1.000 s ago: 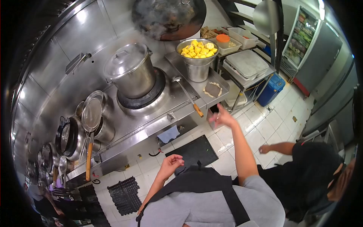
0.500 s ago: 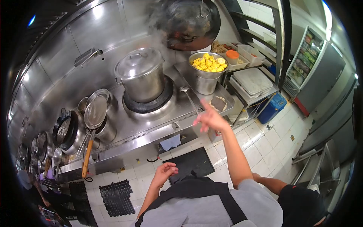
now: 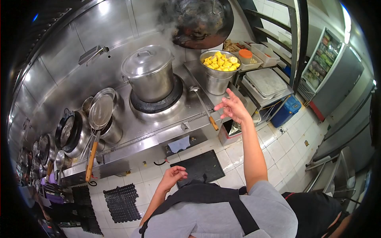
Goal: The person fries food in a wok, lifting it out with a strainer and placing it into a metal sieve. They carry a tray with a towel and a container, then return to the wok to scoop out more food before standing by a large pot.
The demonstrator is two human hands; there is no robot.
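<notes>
My right hand (image 3: 233, 107) is held out over the counter's front edge, index finger stretched, the others loosely spread, with nothing in it. Left of it lies a ladle (image 3: 202, 104) with a wooden handle reaching past the edge. Beyond the hand, a metal bowl of cut corn pieces (image 3: 220, 62) rests on a steel pot (image 3: 217, 84). My left hand (image 3: 173, 177) hangs low in front of my apron, fingers loosely curled and apart from the thumb, holding nothing visible. A large lidded stockpot (image 3: 151, 79) stands on the black burner ring.
A blackened wok (image 3: 202, 23) leans at the back, with steam beside it. Strainers (image 3: 101, 114) and pans stand at left. A lidded white container (image 3: 265, 84) and a blue jerrycan (image 3: 286, 110) are at right. A person in black (image 3: 311, 212) is close behind my right side.
My right hand has moved up and to the right, uncovering the ladle's wooden handle. The person at right has shifted. My left hand stays about where it was.
</notes>
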